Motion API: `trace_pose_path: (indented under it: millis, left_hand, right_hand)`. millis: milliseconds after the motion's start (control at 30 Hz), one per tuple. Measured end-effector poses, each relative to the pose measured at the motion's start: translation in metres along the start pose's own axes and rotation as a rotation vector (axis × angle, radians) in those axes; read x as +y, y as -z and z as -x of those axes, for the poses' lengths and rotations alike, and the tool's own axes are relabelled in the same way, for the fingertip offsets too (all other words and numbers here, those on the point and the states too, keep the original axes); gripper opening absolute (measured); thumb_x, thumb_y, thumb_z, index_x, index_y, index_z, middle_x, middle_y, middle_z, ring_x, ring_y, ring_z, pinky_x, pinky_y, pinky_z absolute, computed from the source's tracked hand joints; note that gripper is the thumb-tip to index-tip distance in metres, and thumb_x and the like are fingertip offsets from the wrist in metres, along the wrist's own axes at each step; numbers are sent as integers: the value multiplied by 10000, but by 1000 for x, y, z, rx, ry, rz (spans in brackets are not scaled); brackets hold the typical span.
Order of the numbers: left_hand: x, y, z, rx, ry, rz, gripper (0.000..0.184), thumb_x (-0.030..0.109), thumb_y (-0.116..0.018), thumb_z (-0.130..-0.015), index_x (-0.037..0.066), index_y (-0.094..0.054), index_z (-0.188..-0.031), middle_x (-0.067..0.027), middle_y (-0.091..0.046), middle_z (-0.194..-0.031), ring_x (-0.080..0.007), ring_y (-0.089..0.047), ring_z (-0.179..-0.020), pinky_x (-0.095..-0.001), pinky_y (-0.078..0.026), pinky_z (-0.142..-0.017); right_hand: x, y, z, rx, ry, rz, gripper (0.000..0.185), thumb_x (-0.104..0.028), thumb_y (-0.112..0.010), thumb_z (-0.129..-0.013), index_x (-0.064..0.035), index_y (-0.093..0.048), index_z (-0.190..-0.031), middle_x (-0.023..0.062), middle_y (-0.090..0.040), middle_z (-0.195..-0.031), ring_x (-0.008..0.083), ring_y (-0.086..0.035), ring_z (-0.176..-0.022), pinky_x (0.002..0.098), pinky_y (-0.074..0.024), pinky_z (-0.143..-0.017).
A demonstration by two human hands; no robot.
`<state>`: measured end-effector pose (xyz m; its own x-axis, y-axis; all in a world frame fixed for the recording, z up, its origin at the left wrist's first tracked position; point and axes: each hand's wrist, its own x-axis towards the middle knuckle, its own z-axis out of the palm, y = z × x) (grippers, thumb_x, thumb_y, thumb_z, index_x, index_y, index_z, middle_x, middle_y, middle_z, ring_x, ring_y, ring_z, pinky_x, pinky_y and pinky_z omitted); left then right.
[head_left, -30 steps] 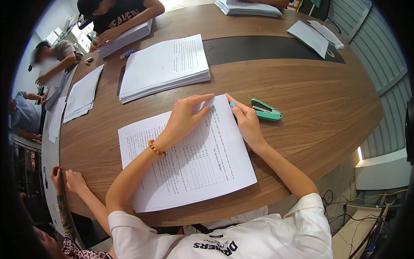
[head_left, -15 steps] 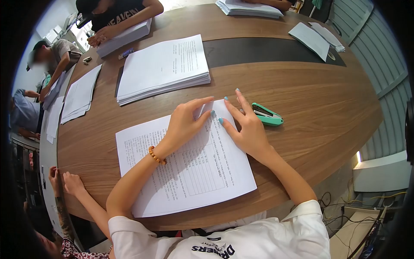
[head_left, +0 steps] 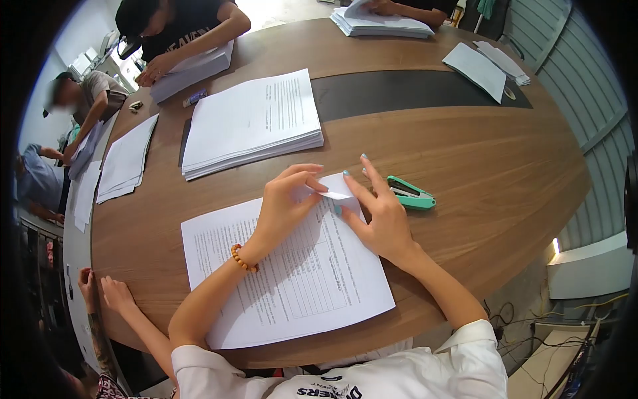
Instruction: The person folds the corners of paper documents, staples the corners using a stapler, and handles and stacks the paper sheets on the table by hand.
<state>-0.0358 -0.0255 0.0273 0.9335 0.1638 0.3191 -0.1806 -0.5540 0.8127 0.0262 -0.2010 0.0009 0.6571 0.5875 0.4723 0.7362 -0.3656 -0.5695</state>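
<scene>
"Since the head view shows it all, where are the printed sheets (head_left: 325, 266)?"

"Flat on the wooden table (head_left: 465, 153), near its edge, on the wearer's side of the thicker paper stack (head_left: 252, 123). The left hand (head_left: 282, 199) seems to pinch a curled bit at their far end; the right hand (head_left: 389, 223) is open, fingers spread by the far corner, with the green stapler (head_left: 415, 199) just beside it."

"Heavy, would you say?"

"Light, I'd judge: soft, bendy, apt to slide or crease. How many there are, I can't tell from here."

"And the best hold?"

"That far end, I reckon, nipped gently near the corner, with a palm flat on the middle against skewing."
</scene>
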Motion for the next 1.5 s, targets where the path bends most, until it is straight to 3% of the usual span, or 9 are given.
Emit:
trace_pose_path:
  millis: [233, 300, 433, 600, 700, 900, 1100, 1300, 1500]
  left_hand:
    - [-3, 0, 1, -16, 62, 46, 124, -61, -651, -666, 18, -649, -762, -74, -614, -1042, -194, -561, -969, -295, -431, -828]
    - [-2, -1, 1, 53, -98, -143, 157, -69, -661, -643, 31, -653, -763, -59, -614, -952, -185, -552, -887, -290, -427, -805]
    - [0, -2, 1, 69, -92, -140, 170, -74, -664, -632, 44, -659, -754, -37, -595, -844, -178, -532, -841, -286, -421, -775]
    - [10, -3, 1, 72, 115, 52, 181, -83, -655, -632, 56, -676, -745, -13, -575, -755, -150, -524, -826, -260, -422, -711]
    - [1, 0, 2, 6, 65, -92, 189, -85, -653, -637, 58, -680, -757, -26, -580, -816, -148, -532, -837, -263, -434, -716]
    - [2, -2, 1, 41, -13, -4, 199, -85, -655, -635, 55, -686, -773, -54, -565, -970, -173, -538, -897, -279, -438, -782]
    - [3, 0, 1, 48, -35, -166, 185, -83, -660, -636, 44, -686, -768, -43, -598, -876, -192, -550, -885, -289, -434, -788]
    - [-3, -2, 3, 19, 121, 82, 152, -74, -651, -655, 18, -686, -770, -52, -590, -814, -164, -560, -799, -252, -442, -760]
    - [1, -1, 3, 38, 48, -14, 154, -81, -645, -658, 16, -676, -774, -50, -592, -821, -145, -560, -803, -252, -451, -752]
  right_hand:
    - [0, 1, 0, -31, 35, 21, 419, -154, -647, -740, -41, -590, -1140, 205, -356, -1362, 332, -477, -1136, 412, -401, -884]
    - [2, -1, 1, -6, 63, 55, 431, -131, -633, -746, -53, -577, -1166, 208, -359, -1360, 324, -489, -1119, 407, -403, -869]
    - [0, -2, 1, -6, 48, 46, 449, -113, -616, -757, -47, -552, -1196, 210, -358, -1359, 320, -490, -1119, 397, -403, -870]
    - [-3, 0, 0, 18, -18, -22, 470, -118, -608, -766, -22, -524, -1218, 214, -344, -1366, 321, -498, -1102, 386, -405, -873]
    - [1, -2, 1, -7, -1, 12, 449, -128, -613, -762, -16, -545, -1192, 207, -342, -1369, 317, -502, -1092, 389, -407, -872]
    - [-3, 3, -1, -13, 35, 129, 382, -126, -616, -752, -37, -604, -1123, 185, -352, -1371, 304, -502, -1097, 403, -408, -873]
    - [-1, 1, 0, 11, 80, 134, 395, -92, -608, -754, -56, -593, -1147, 182, -358, -1368, 304, -505, -1094, 409, -411, -868]
    - [-4, 1, -1, 27, 16, 56, 466, -90, -611, -755, -27, -533, -1210, 183, -354, -1371, 305, -507, -1090, 384, -410, -871]
    - [-3, 1, 0, 7, 45, 71, 448, -93, -610, -761, -4, -536, -1194, 183, -354, -1370, 298, -505, -1083, 377, -414, -858]
